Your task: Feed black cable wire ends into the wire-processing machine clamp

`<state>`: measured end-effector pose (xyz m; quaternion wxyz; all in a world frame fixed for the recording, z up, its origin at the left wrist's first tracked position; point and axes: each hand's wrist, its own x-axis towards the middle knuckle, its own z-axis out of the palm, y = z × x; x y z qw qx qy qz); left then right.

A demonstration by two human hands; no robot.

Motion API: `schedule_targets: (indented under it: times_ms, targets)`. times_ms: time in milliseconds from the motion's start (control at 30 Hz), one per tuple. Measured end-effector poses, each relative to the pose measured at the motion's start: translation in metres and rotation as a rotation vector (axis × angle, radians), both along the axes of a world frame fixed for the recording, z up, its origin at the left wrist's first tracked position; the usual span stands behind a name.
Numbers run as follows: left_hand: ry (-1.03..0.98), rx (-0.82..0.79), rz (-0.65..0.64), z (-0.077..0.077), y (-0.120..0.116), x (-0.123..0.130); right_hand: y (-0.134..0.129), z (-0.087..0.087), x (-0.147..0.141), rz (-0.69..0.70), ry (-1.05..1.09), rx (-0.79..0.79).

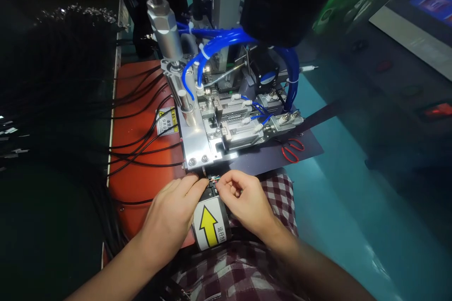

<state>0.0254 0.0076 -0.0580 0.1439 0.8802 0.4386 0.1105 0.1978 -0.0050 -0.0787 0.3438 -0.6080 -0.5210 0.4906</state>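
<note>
left hand, right hand curled at thin wires; closure, hold: i can't tell. i'd space wires evenly.

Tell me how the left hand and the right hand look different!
The left hand stretches its fingers forward, close together; the right hand bends its thumb and first finger into a loop.
The left hand shows against the orange base; the right hand is beside the checked cloth.
Both hands are bare, with fingertips close to the same thin coloured wires.
</note>
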Motion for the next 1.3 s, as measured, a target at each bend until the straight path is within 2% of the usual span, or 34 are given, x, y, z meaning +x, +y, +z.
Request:
schedule_targets:
  times_ms: [67, 133, 300, 433, 533, 633, 867, 1033, 1100, 1167, 1300]
  targets:
    - [0.004, 0.013, 0.0, -0.001, -0.001, -0.001, 0.003, 0.007, 0.002, 0.063, -0.186, 0.163]
    - [0.01, 0.024, -0.001, -0.003, -0.002, -0.002, 0.006, 0.007, 0.004, 0.088, -0.216, 0.198]
    - [0.062, 0.064, -0.007, -0.003, -0.003, -0.003, 0.011, -0.013, 0.01, 0.024, 0.259, -0.127]
    - [0.176, 0.143, -0.012, 0.006, -0.006, 0.001, 0.012, -0.021, 0.013, 0.022, 0.411, -0.208]
    - [0.242, 0.161, -0.036, 0.011, -0.011, 0.006, 0.012, -0.021, 0.012, 0.014, 0.444, -0.185]
    - [0.226, 0.135, -0.05, 0.008, -0.014, 0.008, 0.014, -0.021, 0.007, 0.005, 0.447, -0.184]
    - [0.174, -0.042, 0.019, 0.002, -0.009, 0.004, 0.015, -0.022, 0.0, -0.049, 0.422, -0.174]
    - [0.148, -0.01, 0.014, 0.001, -0.009, 0.003, 0.016, -0.027, 0.003, -0.009, 0.565, -0.288]
    - [0.133, 0.009, 0.013, 0.0, -0.009, 0.002, 0.016, -0.029, 0.004, -0.048, 0.626, -0.309]
    - [0.123, 0.018, 0.012, -0.001, -0.009, 0.001, 0.015, -0.03, 0.004, -0.083, 0.633, -0.281]
    - [0.117, 0.018, 0.009, 0.0, -0.008, 0.001, 0.012, -0.027, 0.004, -0.035, 0.512, -0.189]
